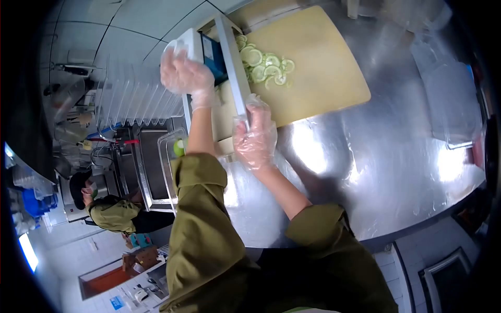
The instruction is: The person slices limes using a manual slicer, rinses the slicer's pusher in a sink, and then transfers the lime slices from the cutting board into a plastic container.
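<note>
Thin, crinkled clear plastic gloves cover both hands (219, 104). The desk (376, 156) is glossy brushed metal with glare. The cutting board (323, 73) looks matt, smooth beige plastic. The slicer (229, 62) has a smooth metal frame.

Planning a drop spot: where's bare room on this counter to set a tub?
Bare steel counter right of the cutting board, up to the clear plastic at the edge; also the board's right half. Crowded around the slicer, the slices, left hand and right hand.

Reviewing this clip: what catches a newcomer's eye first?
Two gloved hands on a slicer at top centre: the left hand grips its white-and-blue top, the right hand its metal rail. Beside it, pale green slices lie on a beige cutting board on the steel counter.
</note>
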Available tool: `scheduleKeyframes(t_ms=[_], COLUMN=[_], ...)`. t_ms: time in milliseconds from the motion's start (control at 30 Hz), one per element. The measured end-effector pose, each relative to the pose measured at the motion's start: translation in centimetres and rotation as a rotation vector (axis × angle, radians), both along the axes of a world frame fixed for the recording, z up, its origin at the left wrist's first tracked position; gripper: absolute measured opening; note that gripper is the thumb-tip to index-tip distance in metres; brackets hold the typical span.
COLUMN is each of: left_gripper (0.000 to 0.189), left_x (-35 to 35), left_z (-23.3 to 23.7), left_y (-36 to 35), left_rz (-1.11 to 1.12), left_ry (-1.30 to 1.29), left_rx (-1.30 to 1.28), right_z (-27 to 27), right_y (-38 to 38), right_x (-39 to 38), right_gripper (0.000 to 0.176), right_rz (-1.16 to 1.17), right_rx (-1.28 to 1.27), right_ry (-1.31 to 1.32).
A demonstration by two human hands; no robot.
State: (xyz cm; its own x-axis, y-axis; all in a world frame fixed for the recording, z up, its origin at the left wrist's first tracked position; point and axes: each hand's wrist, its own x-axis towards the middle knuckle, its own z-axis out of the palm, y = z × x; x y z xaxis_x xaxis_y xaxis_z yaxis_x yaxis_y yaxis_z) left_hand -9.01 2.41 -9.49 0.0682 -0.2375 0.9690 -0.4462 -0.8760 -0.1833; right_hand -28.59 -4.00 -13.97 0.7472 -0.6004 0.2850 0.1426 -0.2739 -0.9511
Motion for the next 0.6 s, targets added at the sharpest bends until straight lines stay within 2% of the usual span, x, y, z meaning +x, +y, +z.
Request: scheduleKeyframes(t_ms=[100, 233, 300, 367, 467, 567, 600], left_gripper=[0.026, 0.026, 0.025, 0.025, 0.034, 0.027, 0.026], left_x=[0.1, -0.8, -0.7, 0.6, 5.4, 8.6, 8.7], left_z=[-0.2, 0.2, 0.3, -0.2, -0.9, -0.8, -0.8], left_y=[0.1, 0.1, -0.3, -0.9, -0.8, -2.3, -1.7], left_rz=[0.054, -0.042, -0.01, 0.001, 0.12, 0.177, 0.138], left_ry=[0.003, 0.065, 0.062, 0.03, 0.071, -0.002, -0.006], left_rx=[0.015, -0.029, -0.08, -0.111, -0.096, -0.115, -0.086], right_z=[0.0, 0.1, 0.3, 0.0, 0.0, -1.1, -0.1], right_y=[-0.4, 0.0, 0.1, -0.1, -0.3, 0.3, -0.4], right_x=[-0.1, -0.3, -0.5, -0.1, -0.2, 0.6, 0.3], right_gripper=[0.039, 0.044, 0.045, 0.045, 0.046, 0.047, 0.048], right_rz=[0.036, 0.03, 0.064, 0.073, 0.123, 0.085, 0.079], right_rx=[0.014, 0.031, 0.039, 0.034, 0.087, 0.202, 0.063], right_ry=[-0.004, 0.016, 0.07, 0.08, 0.055, -0.133, -0.058])
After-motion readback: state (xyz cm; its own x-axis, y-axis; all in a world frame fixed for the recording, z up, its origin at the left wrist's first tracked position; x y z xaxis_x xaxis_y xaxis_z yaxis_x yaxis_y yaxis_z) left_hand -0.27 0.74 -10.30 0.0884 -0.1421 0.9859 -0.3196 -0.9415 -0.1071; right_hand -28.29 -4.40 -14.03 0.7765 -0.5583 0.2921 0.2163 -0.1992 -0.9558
